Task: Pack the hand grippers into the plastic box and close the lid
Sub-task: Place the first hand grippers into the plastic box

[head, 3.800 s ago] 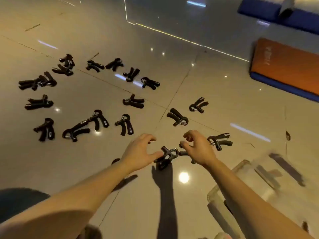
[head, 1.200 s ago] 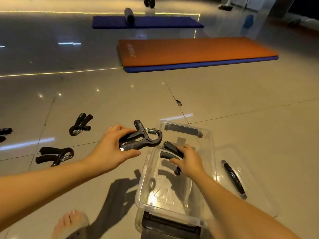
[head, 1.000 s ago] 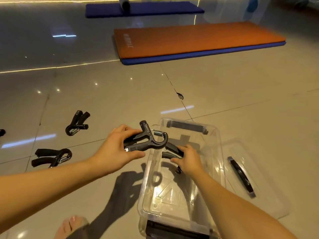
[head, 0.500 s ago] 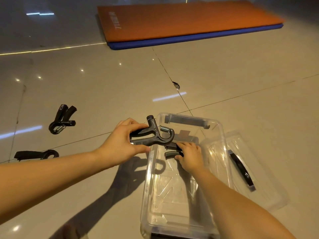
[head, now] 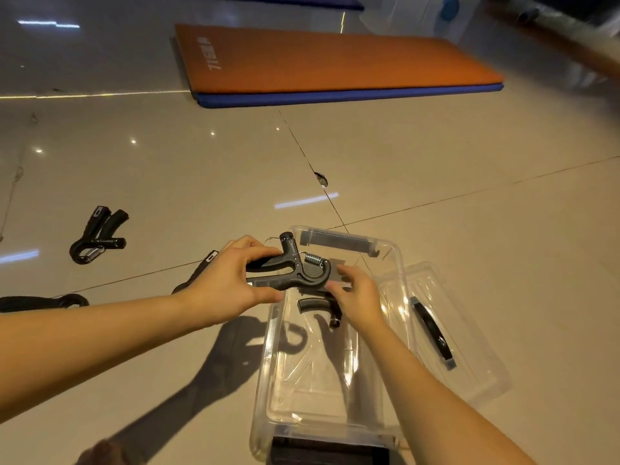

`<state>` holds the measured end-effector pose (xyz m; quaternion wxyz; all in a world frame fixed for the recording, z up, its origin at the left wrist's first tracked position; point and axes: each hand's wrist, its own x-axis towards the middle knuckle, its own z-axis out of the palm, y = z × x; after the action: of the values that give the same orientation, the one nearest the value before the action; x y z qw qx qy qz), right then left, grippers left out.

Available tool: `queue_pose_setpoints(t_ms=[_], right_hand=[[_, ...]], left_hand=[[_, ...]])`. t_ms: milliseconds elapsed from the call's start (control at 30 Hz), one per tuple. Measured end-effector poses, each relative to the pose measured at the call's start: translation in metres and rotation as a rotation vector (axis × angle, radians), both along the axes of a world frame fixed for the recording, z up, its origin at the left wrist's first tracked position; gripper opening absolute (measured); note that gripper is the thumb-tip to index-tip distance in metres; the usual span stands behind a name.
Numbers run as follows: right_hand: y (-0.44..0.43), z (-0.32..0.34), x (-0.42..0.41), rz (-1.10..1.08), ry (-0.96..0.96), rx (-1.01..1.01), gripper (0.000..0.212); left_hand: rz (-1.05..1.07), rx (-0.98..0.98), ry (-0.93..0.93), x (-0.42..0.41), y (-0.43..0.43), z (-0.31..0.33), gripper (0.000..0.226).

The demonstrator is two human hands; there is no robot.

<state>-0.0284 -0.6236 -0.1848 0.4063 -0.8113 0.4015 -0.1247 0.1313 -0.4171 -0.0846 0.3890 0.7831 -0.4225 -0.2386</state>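
both hands (head: 231, 290) (head: 357, 297) grasp hand grippers (head: 295, 273) over the clear box's (head: 268, 364) left rim.

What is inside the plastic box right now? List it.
One hand gripper lies in the plastic box, partly hidden by the right hand. The rest shows bare bottom.

Lid (head: 469, 337) right of box (head: 268, 374), touching.

My right hand (head: 357, 295) hid most of the black hand gripper in the clear plastic box (head: 268, 374), my left forearm covered part of another black floor gripper (head: 198, 275), and the far-right background was blurred.
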Motion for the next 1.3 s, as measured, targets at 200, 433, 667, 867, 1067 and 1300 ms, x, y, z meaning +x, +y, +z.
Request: queue_pose_setpoints(t_ms=[200,433,667,867,1067,1300], right_hand=[[0.039,0.117,-0.009,0.105,-0.299,0.208,0.055],[0.070,0.129,-0.023,0.303,-0.109,-0.067,0.078],[0.072,0.118,-0.040,0.298,0.002,-0.111,0.091],[0.068,0.113,-0.057,0.233,0.046,-0.172,0.066],[0.067,0.071,-0.071,0.117,0.189,-0.135,0.061],[0.056,0.003,-0.055,-0.034,0.378,-0.012,0.056]], left_hand=[[-0.087,-0.003,-0.020,-0.008,0.001,0.013,0.071],[-0.178,-0.082,-0.007,-0.021,0.003,0.026,0.080],[-0.274,-0.050,-0.130,-0.028,-0.007,0.023,0.084],[-0.342,-0.016,-0.184,-0.034,-0.021,0.020,0.089],[-0.375,0.260,-0.404,-0.006,-0.021,0.002,0.120],[-0.541,0.369,-0.378,0.010,-0.018,-0.020,0.140]])
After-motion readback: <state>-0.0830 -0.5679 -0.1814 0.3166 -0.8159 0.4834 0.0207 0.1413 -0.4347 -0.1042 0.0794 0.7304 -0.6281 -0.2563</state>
